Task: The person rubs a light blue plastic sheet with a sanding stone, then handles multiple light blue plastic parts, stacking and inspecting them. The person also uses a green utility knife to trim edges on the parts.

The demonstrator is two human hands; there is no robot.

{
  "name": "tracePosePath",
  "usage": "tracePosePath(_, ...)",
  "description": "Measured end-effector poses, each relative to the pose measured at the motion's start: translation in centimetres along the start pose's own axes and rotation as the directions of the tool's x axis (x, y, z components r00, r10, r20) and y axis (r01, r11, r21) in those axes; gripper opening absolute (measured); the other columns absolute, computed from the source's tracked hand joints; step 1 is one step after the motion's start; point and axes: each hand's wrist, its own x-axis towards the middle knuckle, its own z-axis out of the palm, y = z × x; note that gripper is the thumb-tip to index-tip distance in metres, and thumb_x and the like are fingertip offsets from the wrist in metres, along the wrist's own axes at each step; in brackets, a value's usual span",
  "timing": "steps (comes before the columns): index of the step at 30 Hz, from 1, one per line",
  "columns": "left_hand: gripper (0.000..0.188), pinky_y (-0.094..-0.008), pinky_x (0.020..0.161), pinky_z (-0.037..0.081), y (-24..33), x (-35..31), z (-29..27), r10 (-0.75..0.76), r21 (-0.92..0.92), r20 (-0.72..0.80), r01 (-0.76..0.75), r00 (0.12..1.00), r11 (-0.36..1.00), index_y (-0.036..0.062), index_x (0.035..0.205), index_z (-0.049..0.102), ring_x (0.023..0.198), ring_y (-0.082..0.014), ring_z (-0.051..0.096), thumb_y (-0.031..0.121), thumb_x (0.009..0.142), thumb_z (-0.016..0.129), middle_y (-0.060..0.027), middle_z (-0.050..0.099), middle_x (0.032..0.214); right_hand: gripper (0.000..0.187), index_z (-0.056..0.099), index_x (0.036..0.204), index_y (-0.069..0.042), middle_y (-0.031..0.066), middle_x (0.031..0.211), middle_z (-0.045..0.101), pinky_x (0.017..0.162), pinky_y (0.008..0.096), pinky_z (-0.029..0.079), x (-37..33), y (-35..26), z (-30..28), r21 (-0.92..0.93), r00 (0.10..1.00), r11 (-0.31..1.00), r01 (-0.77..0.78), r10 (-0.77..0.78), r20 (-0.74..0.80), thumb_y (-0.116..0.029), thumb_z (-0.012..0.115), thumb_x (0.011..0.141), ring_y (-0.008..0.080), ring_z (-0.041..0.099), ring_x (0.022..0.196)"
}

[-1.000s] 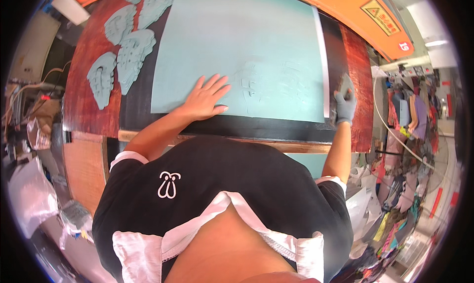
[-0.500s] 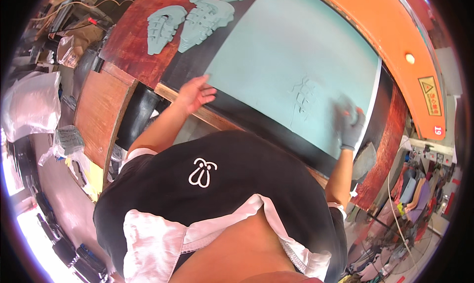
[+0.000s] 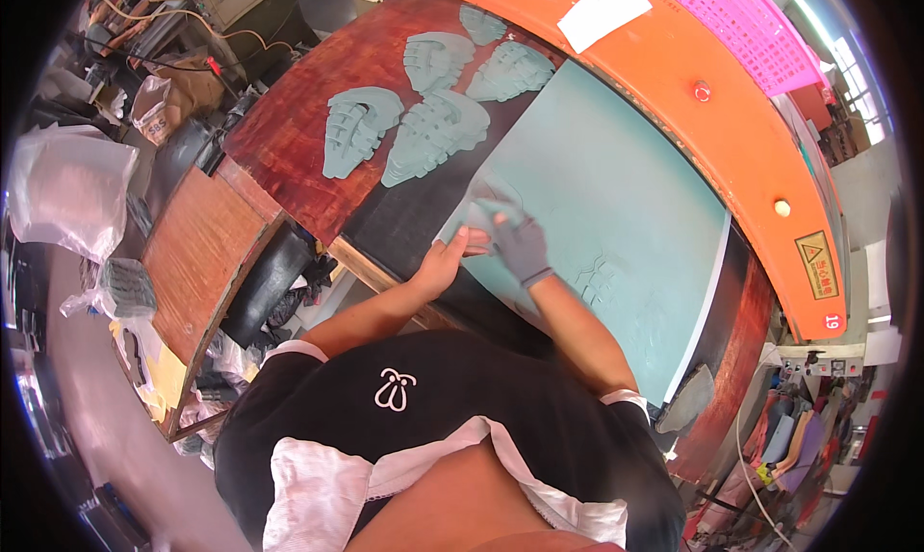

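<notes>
Now brings right hand (image 3: 525, 250) from sheet's (image 3: 635, 177) right side to its left edge, seemingly gripping blurred teal piece (image 3: 493, 208); meets half-curled left hand (image 3: 445, 266), cannot tell its grip; leaves cut outline (image 3: 595, 282) uncovered; has stacks (image 3: 438, 133) just beyond, grey slab (image 3: 687, 398) at right, orange beam (image 3: 751, 157) hemming the far side

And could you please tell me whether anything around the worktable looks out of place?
White paper lies aslant on the orange machine beam, perhaps misplaced. Also oddly, only the right hand is gloved; the left hand is bare.
</notes>
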Motion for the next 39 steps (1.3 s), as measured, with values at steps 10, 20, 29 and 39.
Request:
tracePosePath(10, 0.049, -0.0332, 0.079, 0.050, -2.9, -0.8, -2.3, -0.201, -0.210, 0.060, 0.209, 0.978, 0.955, -0.0021, 0.111, 0.058, 0.097, -0.0202, 0.061, 0.039, 0.101, 0.033, -0.0133, 0.064, 0.108, 0.039, 0.061, 0.099, 0.006, 0.0143, 0.094, 0.063, 0.069, 0.0357, 0.050, 12.0, 3.6, -21.2, 0.463, 0.759, 0.869, -0.177, 0.419, -0.498, -0.031, 0.056, 0.089, 0.0221, 0.061, 0.082)
tracePosePath(20, 0.051, -0.0400, 0.092, 0.041, -3.6, -4.0, 0.9, -0.519, -0.432, 0.446, 0.683, 0.729, 0.589, 0.0120, 0.135, 0.041, 0.111, -0.0253, 0.053, 0.042, 0.094, 0.048, -0.0099, 0.052, 0.128, 0.031, 0.059, 0.101, -0.005, 0.0154, 0.090, 0.062, 0.078, 0.0370, 0.047, 2.8, 0.1, -17.3, -0.701, 0.890, 0.709, 0.074, -0.364, -0.274, -0.034, 0.053, 0.092, 0.0329, 0.059, 0.089)
tracePosePath(29, 0.058, -0.0411, 0.102, 0.031, -3.1, -2.8, 5.6, -0.311, -0.425, 0.638, 0.659, 0.704, 0.620, 0.0134, 0.142, 0.029, 0.123, -0.0252, 0.045, 0.041, 0.094, 0.048, -0.0073, 0.044, 0.135, 0.047, 0.050, 0.125, 0.003, 0.0190, 0.122, 0.050, 0.091, 0.0396, 0.046, -10.8, -0.5, -7.9, -0.445, 0.880, 0.762, 0.471, -0.366, 0.304, -0.014, 0.062, 0.083, 0.0337, 0.047, 0.119)
tracePosePath(39, 0.051, -0.0345, 0.095, 0.041, -3.4, -1.1, 5.4, -0.229, -0.251, 0.505, 0.395, 0.832, 0.884, 0.0070, 0.140, 0.035, 0.119, -0.0147, 0.048, 0.038, 0.099, 0.041, -0.0034, 0.047, 0.134, 0.041, 0.051, 0.125, -0.003, 0.0238, 0.129, 0.049, 0.099, 0.0401, 0.040, -9.5, 1.9, -6.8, -0.165, 0.959, 0.947, 0.275, -0.258, 0.116, -0.015, 0.060, 0.087, 0.0362, 0.048, 0.120)
